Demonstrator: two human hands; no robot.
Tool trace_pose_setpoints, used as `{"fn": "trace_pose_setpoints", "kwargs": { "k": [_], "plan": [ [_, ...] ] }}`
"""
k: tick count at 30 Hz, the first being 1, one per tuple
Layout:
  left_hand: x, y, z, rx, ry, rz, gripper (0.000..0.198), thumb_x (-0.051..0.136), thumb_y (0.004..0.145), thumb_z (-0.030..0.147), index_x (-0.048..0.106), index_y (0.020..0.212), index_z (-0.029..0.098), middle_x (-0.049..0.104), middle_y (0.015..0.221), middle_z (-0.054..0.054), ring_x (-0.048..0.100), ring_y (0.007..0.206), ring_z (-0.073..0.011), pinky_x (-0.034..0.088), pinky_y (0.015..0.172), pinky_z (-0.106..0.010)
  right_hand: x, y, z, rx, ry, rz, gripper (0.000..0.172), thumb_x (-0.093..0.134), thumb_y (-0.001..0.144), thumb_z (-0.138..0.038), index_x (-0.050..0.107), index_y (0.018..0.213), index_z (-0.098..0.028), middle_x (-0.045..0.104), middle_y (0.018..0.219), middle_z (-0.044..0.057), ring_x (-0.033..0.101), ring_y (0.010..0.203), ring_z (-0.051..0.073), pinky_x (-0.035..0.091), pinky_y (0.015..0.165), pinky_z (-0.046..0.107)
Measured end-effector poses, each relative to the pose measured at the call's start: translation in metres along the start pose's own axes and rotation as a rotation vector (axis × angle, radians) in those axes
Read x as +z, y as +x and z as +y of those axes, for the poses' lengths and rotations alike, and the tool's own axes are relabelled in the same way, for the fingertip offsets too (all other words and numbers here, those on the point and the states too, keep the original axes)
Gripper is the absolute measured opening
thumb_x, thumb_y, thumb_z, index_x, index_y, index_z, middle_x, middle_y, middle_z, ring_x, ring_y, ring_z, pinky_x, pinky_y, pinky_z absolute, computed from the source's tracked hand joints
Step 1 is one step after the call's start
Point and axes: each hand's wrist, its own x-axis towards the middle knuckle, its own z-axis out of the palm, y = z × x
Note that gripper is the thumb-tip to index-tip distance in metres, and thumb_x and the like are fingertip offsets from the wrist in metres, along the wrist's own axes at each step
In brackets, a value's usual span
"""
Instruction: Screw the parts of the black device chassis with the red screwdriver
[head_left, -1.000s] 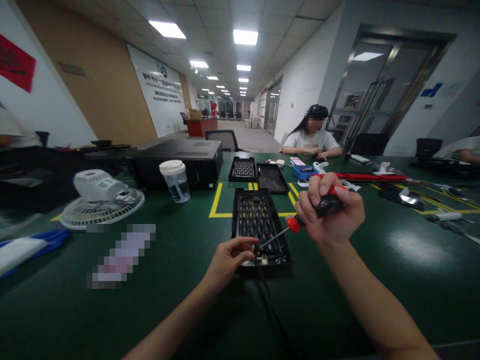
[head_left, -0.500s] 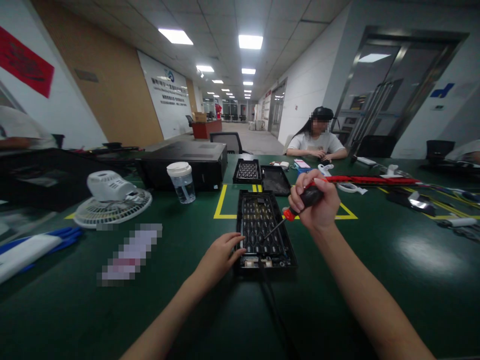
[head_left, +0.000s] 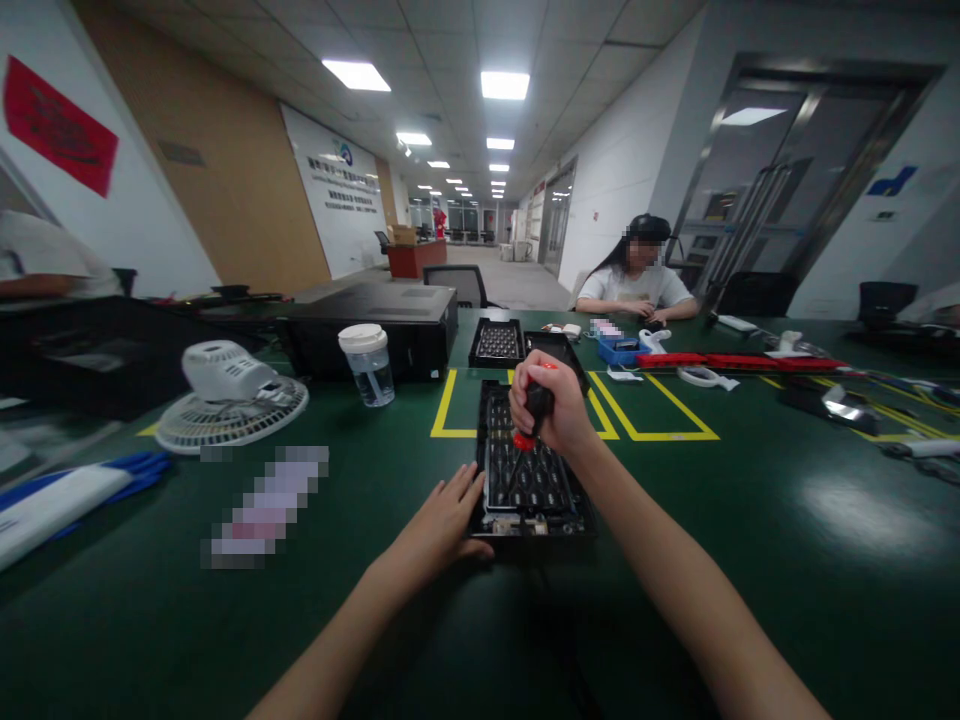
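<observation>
In the middle of the table lies a shallow black case [head_left: 480,402] with rows of dark rounded bumps inside and a strip of small parts along its near end. My right hand [head_left: 559,405] is wrapped round a red-and-black screwdriver [head_left: 538,402], held above the case. Its shaft slants down toward the bumps; where the tip rests I cannot tell. My left hand [head_left: 448,510] lies against the case's left side, fingers stretched out and thumb by the near corner. A dark cable runs from the near end toward me, dim in shadow.
Beyond stand a second black tray [head_left: 498,340] and a flat black lid, partly hidden by my right hand. A lidded cup [head_left: 367,366], a white fan [head_left: 232,400] and a black box [head_left: 375,315] are on the left. A blue box [head_left: 619,350] sits behind; a person [head_left: 637,275] is seated across.
My right hand has moved left with the screwdriver, from the case's right side to over it. The left thumb has slid down to the near corner.
</observation>
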Motion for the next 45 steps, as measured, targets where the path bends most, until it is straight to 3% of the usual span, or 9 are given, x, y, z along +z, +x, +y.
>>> {"fn": "trace_pose_setpoints", "kwargs": {
  "k": [5, 13, 45],
  "plan": [
    [0.005, 0.001, 0.0, -0.018, 0.007, -0.038, 0.098, 0.063, 0.067, 0.05, 0.013, 0.14, 0.008, 0.015, 0.146, -0.023, 0.017, 0.135, -0.0294, 0.024, 0.105, -0.046, 0.004, -0.001, 0.013, 0.036, -0.003, -0.011, 0.015, 0.047, 0.08, -0.024, 0.044, 0.067, -0.017, 0.048, 0.052, -0.006, 0.04, 0.031, 0.006, 0.032, 0.029, 0.017],
    [0.01, 0.002, 0.003, 0.005, -0.021, -0.031, 0.088, 0.055, 0.074, 0.049, 0.013, 0.14, 0.009, 0.018, 0.145, -0.023, 0.023, 0.133, -0.0288, 0.029, 0.103, -0.045, 0.003, -0.004, 0.027, 0.075, -0.028, -0.021, 0.016, 0.049, 0.079, -0.026, 0.044, 0.067, -0.017, 0.049, 0.051, -0.006, 0.04, 0.031, 0.006, 0.033, 0.029, 0.017],
    [0.006, 0.0, 0.01, 0.006, -0.058, 0.042, 0.087, 0.06, 0.071, 0.044, 0.016, 0.139, 0.012, 0.026, 0.143, -0.022, 0.03, 0.13, -0.0304, 0.033, 0.1, -0.045, 0.004, -0.008, 0.034, 0.103, -0.042, -0.053, 0.017, 0.053, 0.078, -0.027, 0.045, 0.067, -0.016, 0.05, 0.051, -0.006, 0.041, 0.03, 0.005, 0.033, 0.028, 0.016]
  ]
}}
